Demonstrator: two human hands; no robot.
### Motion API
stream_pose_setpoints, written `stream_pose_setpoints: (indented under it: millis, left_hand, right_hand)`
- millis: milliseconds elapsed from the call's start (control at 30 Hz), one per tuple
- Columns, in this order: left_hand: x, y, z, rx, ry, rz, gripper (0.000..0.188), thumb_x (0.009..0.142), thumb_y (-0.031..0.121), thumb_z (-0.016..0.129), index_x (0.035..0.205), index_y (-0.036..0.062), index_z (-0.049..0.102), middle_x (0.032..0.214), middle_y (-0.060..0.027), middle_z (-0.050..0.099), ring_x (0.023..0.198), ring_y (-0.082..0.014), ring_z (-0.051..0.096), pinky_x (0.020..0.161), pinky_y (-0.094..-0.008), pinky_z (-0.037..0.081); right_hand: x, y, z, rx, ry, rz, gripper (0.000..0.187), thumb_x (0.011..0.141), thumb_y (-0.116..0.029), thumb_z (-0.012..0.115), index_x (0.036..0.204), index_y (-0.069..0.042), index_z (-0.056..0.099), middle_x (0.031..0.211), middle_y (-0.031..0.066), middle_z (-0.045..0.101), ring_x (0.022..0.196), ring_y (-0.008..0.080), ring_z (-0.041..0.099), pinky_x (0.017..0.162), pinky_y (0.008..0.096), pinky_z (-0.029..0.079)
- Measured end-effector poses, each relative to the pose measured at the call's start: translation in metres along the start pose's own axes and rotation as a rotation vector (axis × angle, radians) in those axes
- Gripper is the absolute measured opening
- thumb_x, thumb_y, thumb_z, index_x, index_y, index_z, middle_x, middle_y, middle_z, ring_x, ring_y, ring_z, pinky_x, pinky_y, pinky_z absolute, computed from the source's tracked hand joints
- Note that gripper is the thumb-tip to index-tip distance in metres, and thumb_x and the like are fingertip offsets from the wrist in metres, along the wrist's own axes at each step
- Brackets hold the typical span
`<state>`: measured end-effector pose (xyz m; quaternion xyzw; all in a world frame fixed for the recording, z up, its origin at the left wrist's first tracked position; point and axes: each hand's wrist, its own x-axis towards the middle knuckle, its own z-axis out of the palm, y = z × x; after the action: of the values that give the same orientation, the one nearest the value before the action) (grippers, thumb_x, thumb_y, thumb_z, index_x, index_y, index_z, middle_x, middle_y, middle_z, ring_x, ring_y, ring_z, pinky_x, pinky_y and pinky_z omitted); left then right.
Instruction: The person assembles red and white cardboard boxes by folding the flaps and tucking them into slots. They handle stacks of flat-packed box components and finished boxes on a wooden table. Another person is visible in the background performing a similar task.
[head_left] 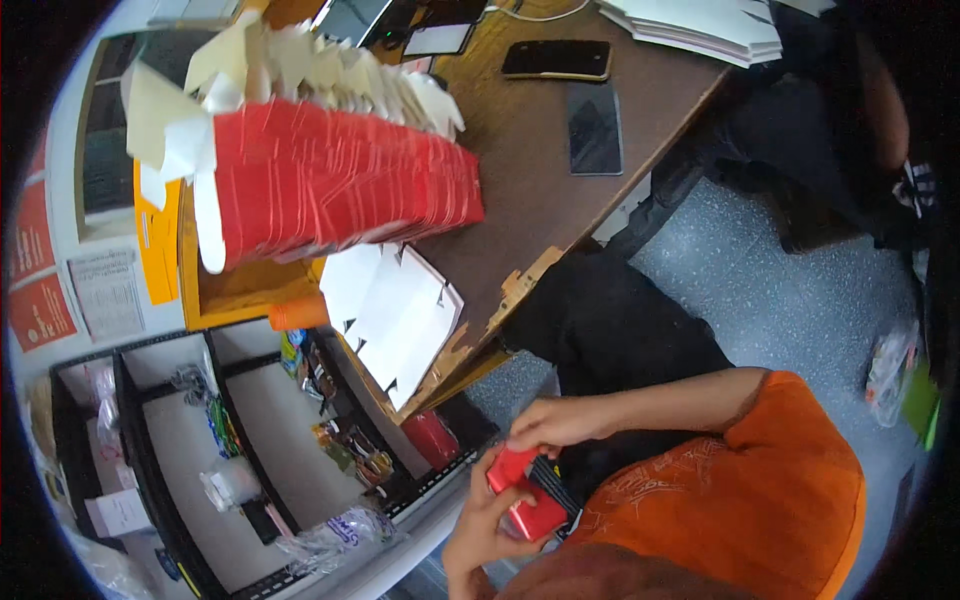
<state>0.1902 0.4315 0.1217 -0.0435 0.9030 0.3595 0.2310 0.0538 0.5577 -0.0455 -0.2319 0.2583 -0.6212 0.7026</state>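
Note:
Both of my hands are together in front of my orange shirt, at the lower middle. My left hand (484,522) is closed round a small red box-like piece (538,514), thumb and fingers pressed against it. My right hand (556,422) reaches in from the right with its fingers bent down onto the upper part of the same red piece. A dark striped strip shows just beside the piece; I cannot tell whether it belongs to it. The fingers partly cover the red piece, so its full shape is hidden.
A brown table (500,210) with a chipped edge bears a tall stack of red cartons (340,180), white die-cut sheets (390,310), and two phones (556,60). Black-edged compartments (185,470) hold small packets and plastic bags. Another person (800,140) sits at the upper right.

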Motion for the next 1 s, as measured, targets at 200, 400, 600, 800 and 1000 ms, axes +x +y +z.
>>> stream_pose_setpoints:
  millis: [200,400,600,800,1000]
  left_hand:
    - [0.014,-0.007,-0.021,-0.138,-0.027,0.077,0.057,0.049,0.026,0.097,0.098,0.0123,0.073,0.155,-0.0282,0.033,0.142,-0.0456,0.039,0.113,-0.0510,0.036]
    - [0.029,0.019,-0.023,0.118,0.176,0.128,0.064,0.046,0.030,0.100,0.099,0.0090,0.070,0.151,-0.0313,0.037,0.137,-0.0479,0.044,0.109,-0.0533,0.042]
    - [0.028,0.015,-0.028,0.138,0.260,0.307,0.067,0.052,0.037,0.099,0.105,0.0062,0.071,0.151,-0.0403,0.032,0.135,-0.0562,0.043,0.110,-0.0550,0.040]
    - [0.007,0.016,-0.032,-0.095,0.236,0.261,0.060,0.057,0.038,0.097,0.103,0.0093,0.072,0.152,-0.0390,0.030,0.140,-0.0551,0.036,0.112,-0.0577,0.036]
    - [-0.004,0.002,-0.022,-0.003,0.351,0.333,0.048,0.062,0.029,0.095,0.096,0.0064,0.070,0.146,-0.0357,0.040,0.133,-0.0534,0.045,0.108,-0.0573,0.042]
  right_hand:
    - [-0.007,0.016,0.005,-0.064,0.136,-0.331,0.022,0.100,-0.025,0.065,0.103,-0.003,0.064,0.082,0.0010,0.066,0.072,0.0086,0.059,0.066,0.0262,0.049]
    - [-0.015,-0.023,0.006,0.136,0.170,-0.343,0.021,0.101,-0.022,0.064,0.106,-0.002,0.064,0.094,0.0038,0.068,0.079,0.0107,0.064,0.072,0.0270,0.053]
    - [-0.032,-0.053,0.009,-0.051,0.179,-0.482,0.017,0.100,-0.014,0.064,0.107,0.001,0.062,0.095,0.0037,0.066,0.084,0.0104,0.065,0.075,0.0275,0.055]
    - [-0.032,-0.062,0.016,-0.322,0.287,-0.367,0.015,0.092,-0.010,0.071,0.095,0.001,0.062,0.085,0.0067,0.066,0.079,0.0107,0.065,0.070,0.0289,0.054]
    - [-0.028,-0.067,0.032,-0.341,0.222,-0.322,0.013,0.091,-0.006,0.072,0.096,0.001,0.062,0.086,0.0057,0.064,0.078,0.0137,0.064,0.070,0.0275,0.052]
